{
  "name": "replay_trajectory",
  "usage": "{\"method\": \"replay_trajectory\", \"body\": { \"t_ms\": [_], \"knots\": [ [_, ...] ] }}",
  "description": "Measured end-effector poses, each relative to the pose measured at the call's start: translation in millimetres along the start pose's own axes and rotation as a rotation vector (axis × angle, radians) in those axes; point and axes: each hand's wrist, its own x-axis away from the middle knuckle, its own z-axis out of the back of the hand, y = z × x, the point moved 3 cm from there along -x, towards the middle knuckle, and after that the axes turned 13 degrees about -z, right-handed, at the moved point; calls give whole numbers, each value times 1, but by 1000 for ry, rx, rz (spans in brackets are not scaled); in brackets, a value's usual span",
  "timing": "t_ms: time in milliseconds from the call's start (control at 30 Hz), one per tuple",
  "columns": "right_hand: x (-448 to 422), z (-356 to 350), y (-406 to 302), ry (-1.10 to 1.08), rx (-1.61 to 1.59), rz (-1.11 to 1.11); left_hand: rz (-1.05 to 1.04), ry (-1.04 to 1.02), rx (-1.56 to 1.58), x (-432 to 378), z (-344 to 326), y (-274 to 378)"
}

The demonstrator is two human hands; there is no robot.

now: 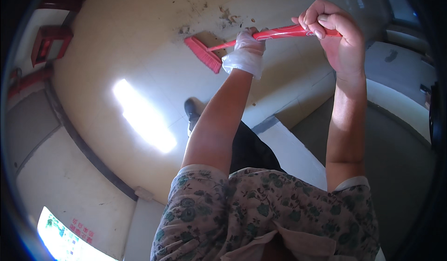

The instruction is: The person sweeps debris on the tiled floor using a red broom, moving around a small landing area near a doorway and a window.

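A red broom [203, 54] has its bristle head on the tiled floor [153, 62], beside dark stains and scattered brown debris [227, 16]. My left hand [248, 48], in a thin translucent plastic glove, grips the handle partway down. Bare of any glove, my right hand [333, 27] closes around the handle's thicker upper end, higher and to the right. Some debris lies just behind the broom head, between it and my left hand. The handle slants from upper right down to the broom head at left.
My dark shoe [191, 109] stands on the floor below the broom. A red box [51, 45] and a red pipe [31, 82] are at the left wall. A white ledge [290, 149] and a darker lower floor [377, 149] lie to the right. Bright light reflects off the tiles.
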Motion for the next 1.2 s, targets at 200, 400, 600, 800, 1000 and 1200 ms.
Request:
{"method": "replay_trajectory", "body": {
  "t_ms": [200, 400, 600, 800, 1000, 1200],
  "knots": [
    [-7, -42, -47, 23, 148, 87, 63, -143, 108, -27, 60, 46],
    [21, -93, -85, 159, -49, 115, -224, -258, 18, -10, 126, 61],
    [-3, -140, -24, 264, -517, -53, -340, -280, -358, 12, 199, -30],
    [-108, -218, 91, 184, -846, -216, -129, -398, -489, -19, 269, -191],
    [-117, -171, 83, 459, -892, -70, -656, -187, -596, -66, 217, -171],
    [-79, -59, -25, 446, -518, 135, -348, -437, -330, -128, 101, -8]
  ]
}}
